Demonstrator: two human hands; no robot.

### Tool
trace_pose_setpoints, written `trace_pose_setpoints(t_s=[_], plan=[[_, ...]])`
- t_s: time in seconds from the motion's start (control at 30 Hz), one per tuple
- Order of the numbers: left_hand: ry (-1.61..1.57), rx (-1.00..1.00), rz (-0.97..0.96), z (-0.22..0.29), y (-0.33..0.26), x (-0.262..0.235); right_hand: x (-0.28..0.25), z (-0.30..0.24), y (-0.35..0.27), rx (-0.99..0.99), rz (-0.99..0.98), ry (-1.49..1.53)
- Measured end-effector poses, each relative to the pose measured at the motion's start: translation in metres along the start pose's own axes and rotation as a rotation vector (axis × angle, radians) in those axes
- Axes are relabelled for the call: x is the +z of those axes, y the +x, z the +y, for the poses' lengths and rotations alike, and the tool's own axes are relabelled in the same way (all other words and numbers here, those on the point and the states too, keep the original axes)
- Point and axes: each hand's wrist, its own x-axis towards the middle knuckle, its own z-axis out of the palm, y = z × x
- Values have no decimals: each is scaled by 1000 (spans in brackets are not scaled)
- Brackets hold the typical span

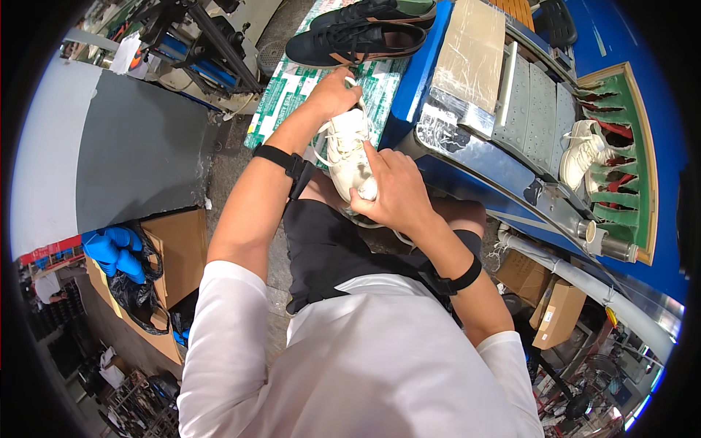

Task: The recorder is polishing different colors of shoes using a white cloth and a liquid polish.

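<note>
The left hand [332, 91] grips the far end of a cream sneaker [349, 152]; the right hand [391, 191] clasps its near end, over the lap, beside the blue machine's [467, 179] edge.

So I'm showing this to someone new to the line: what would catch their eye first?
Probably the cream sneaker at the centre, held over the lap by the left hand at its far end and the right hand at its near end. Next, the pair of black shoes at the top, and another cream sneaker on the green rack at right.
</note>
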Motion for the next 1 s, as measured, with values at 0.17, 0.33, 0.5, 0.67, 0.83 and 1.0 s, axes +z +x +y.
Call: trace_pose_setpoints(t_s=[0.17,0.33,0.5,0.67,0.83,1.0], plan=[[19,-3,4,4,-1,-2,0,6,-6,60,-67,-34],[-61,2,-7,-2,2,-3,11,12,-4,40,64,57],[18,20,67,-12,9,7,13,16,-8,72,54,79],[-28,22,61,-11,11,10,9,16,-3,52,88,62],[-52,10,27,-21,10,0,-15,-15,-27,80,-43,31],[-181,35,-49,-8,7,-4,-11,-27,-28,87,16,97]])
